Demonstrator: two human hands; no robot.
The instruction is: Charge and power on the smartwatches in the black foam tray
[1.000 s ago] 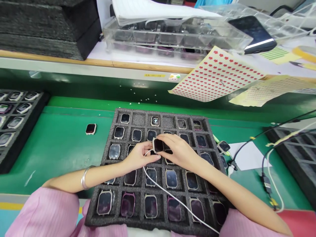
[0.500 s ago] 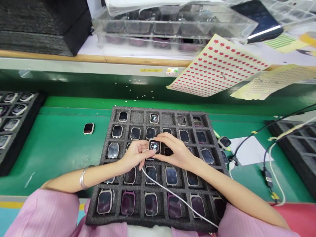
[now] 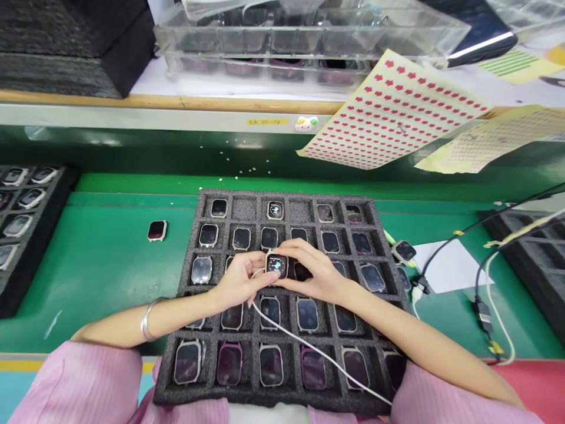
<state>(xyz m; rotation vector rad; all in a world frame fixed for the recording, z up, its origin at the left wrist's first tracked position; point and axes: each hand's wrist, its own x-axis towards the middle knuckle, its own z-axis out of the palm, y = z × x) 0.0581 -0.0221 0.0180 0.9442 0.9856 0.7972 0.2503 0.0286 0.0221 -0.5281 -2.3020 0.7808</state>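
Note:
Both my hands meet over the middle of a dark foam tray (image 3: 200, 377) whose cells hold several smartwatch bodies. Between them is one watch body (image 3: 277, 265) with its screen lit. My right hand (image 3: 315, 274) pinches it from the right side. My left hand (image 3: 241, 281) grips its left side, where a white cable (image 3: 309, 347) meets it and trails back toward me across the tray. Another watch (image 3: 275, 210) in the tray's far row also shows a lit screen.
A loose watch body (image 3: 157, 230) lies on the green mat left of the tray. Another foam tray (image 3: 26, 235) of watches sits at far left. Right of the tray are a watch (image 3: 405, 251) on a charger, cables (image 3: 483, 312) and white paper. Sticker sheets (image 3: 388, 118) overhang the shelf.
The held watch's screen went from dark to lit. My hands shifted slightly left and lower with it. The view tilted a little.

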